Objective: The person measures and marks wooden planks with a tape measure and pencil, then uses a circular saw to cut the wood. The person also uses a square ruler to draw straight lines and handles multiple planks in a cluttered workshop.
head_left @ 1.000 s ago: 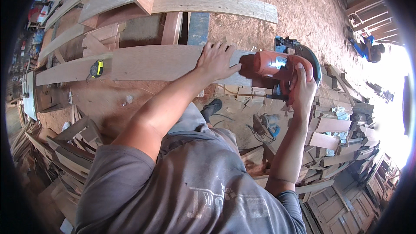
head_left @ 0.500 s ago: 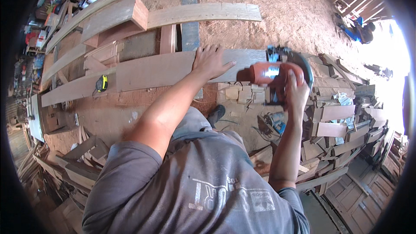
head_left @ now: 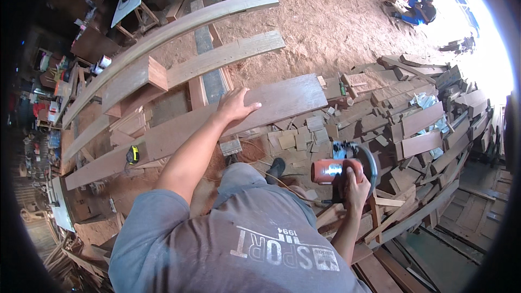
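In the head view, my right grip (head_left: 357, 187) is closed round the rear handle of an orange power saw (head_left: 330, 173), with its dark curved guard on the right side. The saw is held clear of the board (head_left: 290, 96), nearer my body than the board's far right end and above the scrap-covered ground. A pale label (head_left: 335, 169) is noted on the saw's orange casing; its print is too small to make out. My left grip (head_left: 236, 106) holds nothing up: it lies on the board, thumb spread wide from the fingers. The board runs at a slant from lower left to upper right. A yellow-and-black tape measure (head_left: 132, 155) sits on its left part; I cannot read any marking there. Pale printed lettering (head_left: 285, 252) crosses my grey shirt (head_left: 217, 239), appearing upside down in this view, with a small printed block at its right end. A cord (head_left: 282, 185) runs past my dark shoe (head_left: 275, 168) toward the saw. Small wood offcuts (head_left: 296, 139) lie between the board and the saw. Beyond the board are a second plank (head_left: 233, 54) and an angled wooden piece (head_left: 130, 84). A green-handled tool (head_left: 342, 87) lies just beyond the board's right end.
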Demonstrator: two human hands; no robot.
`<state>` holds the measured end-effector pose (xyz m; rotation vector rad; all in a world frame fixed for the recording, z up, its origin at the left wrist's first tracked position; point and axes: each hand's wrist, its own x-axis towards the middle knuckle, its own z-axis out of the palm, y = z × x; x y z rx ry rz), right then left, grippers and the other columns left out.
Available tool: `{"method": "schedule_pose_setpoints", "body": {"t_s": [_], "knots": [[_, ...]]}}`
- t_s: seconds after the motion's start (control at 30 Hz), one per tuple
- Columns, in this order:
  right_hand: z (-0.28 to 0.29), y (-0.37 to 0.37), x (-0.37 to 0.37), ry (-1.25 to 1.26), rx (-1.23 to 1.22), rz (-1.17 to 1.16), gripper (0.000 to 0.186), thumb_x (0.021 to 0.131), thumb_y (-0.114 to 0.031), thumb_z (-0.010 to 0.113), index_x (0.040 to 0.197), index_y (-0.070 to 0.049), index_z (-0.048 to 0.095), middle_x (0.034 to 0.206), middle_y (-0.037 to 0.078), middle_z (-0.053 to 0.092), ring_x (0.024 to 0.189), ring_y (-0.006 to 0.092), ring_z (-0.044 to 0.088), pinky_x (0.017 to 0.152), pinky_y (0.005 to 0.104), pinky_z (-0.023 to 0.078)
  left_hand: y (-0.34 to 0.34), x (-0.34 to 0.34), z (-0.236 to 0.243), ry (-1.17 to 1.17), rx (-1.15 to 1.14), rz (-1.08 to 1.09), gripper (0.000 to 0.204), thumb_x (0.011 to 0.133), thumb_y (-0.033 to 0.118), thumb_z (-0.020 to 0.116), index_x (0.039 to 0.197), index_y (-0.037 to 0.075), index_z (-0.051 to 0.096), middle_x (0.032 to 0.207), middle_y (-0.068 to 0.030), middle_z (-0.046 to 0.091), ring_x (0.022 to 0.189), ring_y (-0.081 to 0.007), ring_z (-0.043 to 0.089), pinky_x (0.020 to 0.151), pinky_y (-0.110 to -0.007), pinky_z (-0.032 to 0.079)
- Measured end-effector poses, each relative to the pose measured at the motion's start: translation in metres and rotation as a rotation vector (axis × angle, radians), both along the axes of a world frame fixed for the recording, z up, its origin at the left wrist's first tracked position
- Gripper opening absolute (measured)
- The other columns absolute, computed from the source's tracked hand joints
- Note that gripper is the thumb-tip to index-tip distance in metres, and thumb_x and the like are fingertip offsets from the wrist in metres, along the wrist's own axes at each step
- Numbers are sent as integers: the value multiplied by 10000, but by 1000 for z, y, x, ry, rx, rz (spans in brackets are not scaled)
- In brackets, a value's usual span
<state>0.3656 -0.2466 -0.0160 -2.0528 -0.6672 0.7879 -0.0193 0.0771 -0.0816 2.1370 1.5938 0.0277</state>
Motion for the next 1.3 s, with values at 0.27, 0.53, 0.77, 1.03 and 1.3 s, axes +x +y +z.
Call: {"method": "schedule_pose_setpoints", "body": {"t_s": [0.27, 0.53, 0.77, 1.03, 1.3], "knots": [[-45, -38, -5, 137, -55, -36, 270, 1031, -218, 726, 1122, 22, 808, 898, -2, 723, 785, 89, 634, 728, 273, 516, 45, -51, 36, 167, -444, -118, 1179, 672, 689, 917, 1533, -42, 576, 1556, -271, 603, 1448, -388, 588, 1195, -473, 482], [-60, -42, -13, 169, -98, 12, 258, 1017, -218, 726, 1103, 11, 805, 875, 3, 713, 766, 89, 626, 714, 279, 512, 41, -49, 34, 158, -389, -159, 1072, 604, 626, 962, 1386, -56, 692, 1431, -271, 687, 1320, -390, 673, 1112, -458, 540], [-47, -32, -17, 140, -116, 53, 314, 1003, -244, 755, 1129, 39, 800, 908, 35, 743, 803, 121, 664, 757, 304, 544, 37, -56, 20, 97, -301, -158, 965, 589, 614, 968, 1255, -53, 763, 1313, -289, 732, 1218, -404, 715, 1048, -468, 574], [-71, -42, -9, 153, -127, 32, 281, 1006, -234, 779, 1115, 24, 792, 873, 24, 730, 783, 105, 657, 718, 298, 537, 43, -54, 18, 112, -319, -187, 939, 585, 614, 974, 1202, -64, 772, 1287, -287, 739, 1218, -408, 714, 1012, -480, 574], [-76, -40, -15, 77, -167, 6, 282, 988, -237, 787, 1083, 28, 798, 829, 33, 725, 738, 118, 653, 697, 316, 535, 36, -60, 21, 78, -201, -183, 994, 576, 619, 992, 1219, -87, 717, 1245, -298, 736, 1184, -419, 711, 1017, -480, 563]]}}
